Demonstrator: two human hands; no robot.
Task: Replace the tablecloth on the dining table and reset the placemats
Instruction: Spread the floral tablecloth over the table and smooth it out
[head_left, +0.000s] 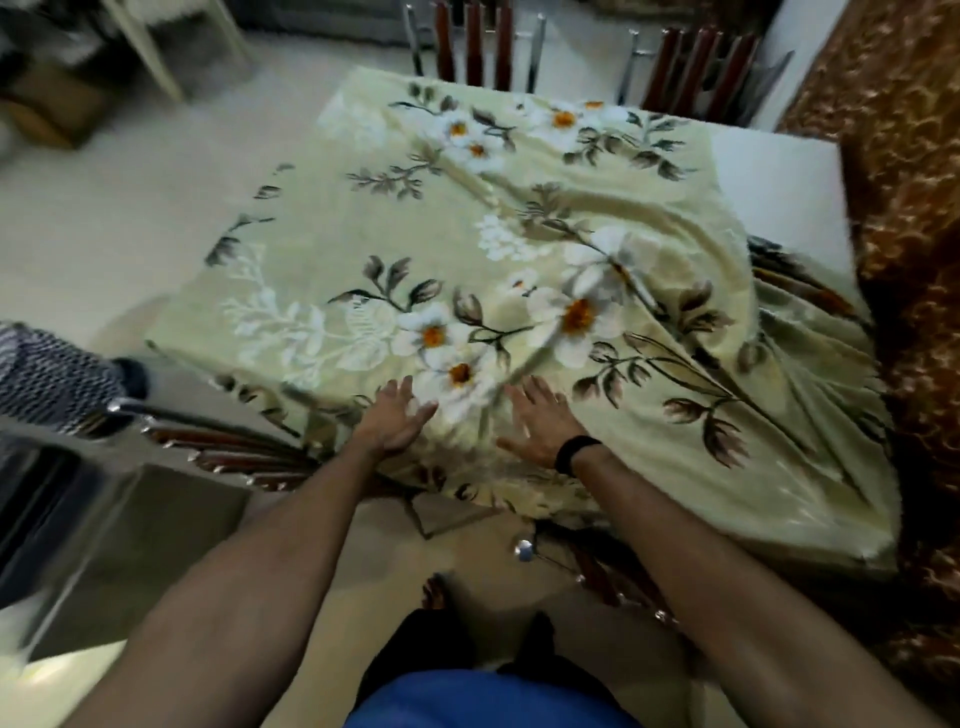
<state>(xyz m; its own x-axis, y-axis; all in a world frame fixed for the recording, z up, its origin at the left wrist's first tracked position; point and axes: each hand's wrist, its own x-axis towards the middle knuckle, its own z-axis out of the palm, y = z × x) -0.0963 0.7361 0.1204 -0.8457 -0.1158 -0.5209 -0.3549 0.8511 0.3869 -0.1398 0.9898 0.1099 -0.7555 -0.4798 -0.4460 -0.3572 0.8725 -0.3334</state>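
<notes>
A pale green tablecloth (363, 218) printed with white and orange flowers covers most of the dining table. Its right half lies in diagonal wrinkles and hangs over the near right corner. A bare white strip of the table (779, 176) shows at the far right. My left hand (397, 415) lies flat on the cloth near the front edge, fingers straight. My right hand (540, 421), with a black band on the wrist, presses flat beside it, fingers spread. No placemats are in view.
Dark wooden chairs with metal frames (483, 47) stand at the far side. Another chair (223, 452) is tucked in at the near left, one more (597, 571) under the near edge. A brown patterned fabric (904, 208) runs along the right.
</notes>
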